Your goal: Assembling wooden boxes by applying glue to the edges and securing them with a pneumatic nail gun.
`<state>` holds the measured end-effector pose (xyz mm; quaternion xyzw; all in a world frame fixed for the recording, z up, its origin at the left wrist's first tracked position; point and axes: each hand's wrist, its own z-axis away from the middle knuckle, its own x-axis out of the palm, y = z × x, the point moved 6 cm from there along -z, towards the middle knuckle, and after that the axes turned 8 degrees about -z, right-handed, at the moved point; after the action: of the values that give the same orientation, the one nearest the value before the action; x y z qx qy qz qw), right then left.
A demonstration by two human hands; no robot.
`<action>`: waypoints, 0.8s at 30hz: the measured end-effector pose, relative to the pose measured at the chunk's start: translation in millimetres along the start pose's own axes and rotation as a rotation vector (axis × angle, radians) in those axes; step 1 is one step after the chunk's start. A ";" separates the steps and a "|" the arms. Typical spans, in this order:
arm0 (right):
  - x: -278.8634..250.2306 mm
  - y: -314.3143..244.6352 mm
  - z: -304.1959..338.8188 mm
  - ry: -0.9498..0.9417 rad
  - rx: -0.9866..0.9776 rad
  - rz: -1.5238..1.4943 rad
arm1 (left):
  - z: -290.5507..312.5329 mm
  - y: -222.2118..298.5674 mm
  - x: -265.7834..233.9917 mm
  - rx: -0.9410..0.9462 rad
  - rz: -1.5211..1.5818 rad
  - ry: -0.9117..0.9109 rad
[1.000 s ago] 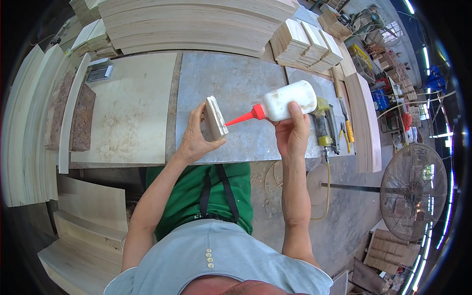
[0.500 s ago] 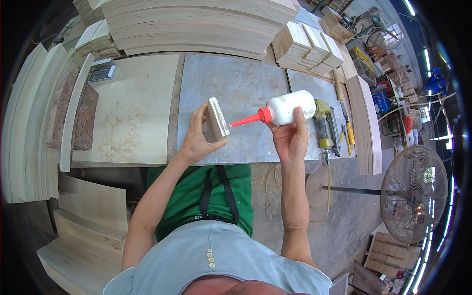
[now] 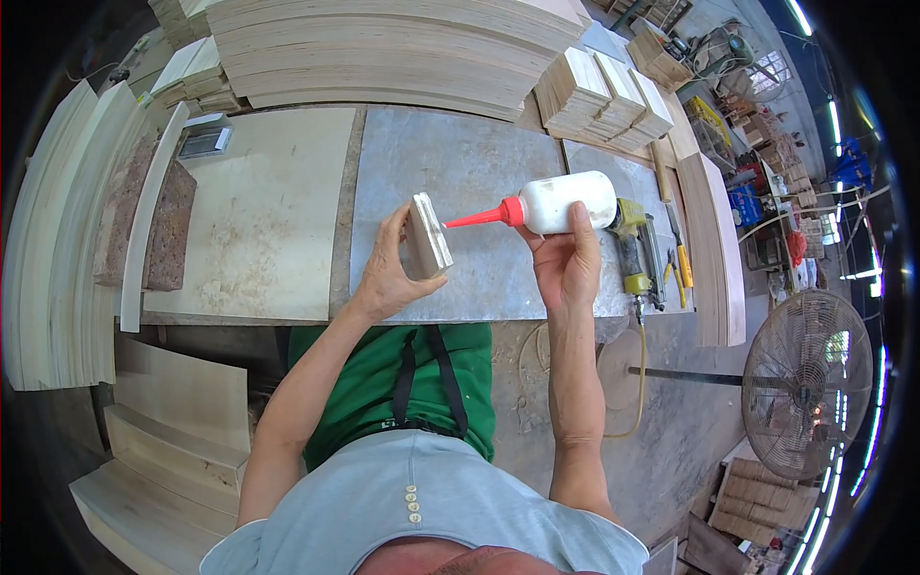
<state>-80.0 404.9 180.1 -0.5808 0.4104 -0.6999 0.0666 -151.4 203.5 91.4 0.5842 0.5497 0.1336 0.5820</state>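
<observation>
My left hand [image 3: 385,268] grips a small stack of short wooden boards [image 3: 430,236], held on edge above the metal sheet of the workbench [image 3: 460,144]. White glue shows along the boards' upturned edge. In my right hand [image 3: 565,251] lies a white glue bottle [image 3: 567,202], tipped on its side, with a red cap and a long red nozzle [image 3: 479,218]. The nozzle's tip points left and is at the boards' edge; whether it touches I cannot tell. Just right of the bottle, a green and black nail gun [image 3: 633,251] lies on the bench.
Tall stacks of wooden panels [image 3: 374,53] line the back, with shorter stacked boards [image 3: 599,96] at the back right. A brick block [image 3: 165,225] and a thin strip [image 3: 151,220] stand at left. Yellow-handled tools [image 3: 683,264] and an air hose [image 3: 640,374] are at right, beside a large fan [image 3: 807,383].
The bottle's nozzle tip has moved up a little along the boards' edge, and the bottle lies more level. Both hands keep their hold.
</observation>
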 end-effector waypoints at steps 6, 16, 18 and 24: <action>13.7 -0.7 -8.1 -0.044 -0.051 0.026 | -0.5 0.3 -0.3 0.001 0.007 -0.002; 22.0 0.9 -11.9 -0.079 -0.076 0.137 | -0.3 1.0 -0.8 -0.020 0.011 -0.004; 23.8 0.5 -11.4 -0.093 -0.088 0.163 | -0.1 0.2 0.7 -0.035 0.006 -0.032; 29.1 1.1 -12.3 -0.086 -0.094 0.228 | -0.3 0.3 0.0 -0.039 0.016 -0.031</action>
<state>-100.2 393.7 201.6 -0.5623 0.5028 -0.6423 0.1357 -151.5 203.8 91.7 0.5793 0.5331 0.1398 0.6005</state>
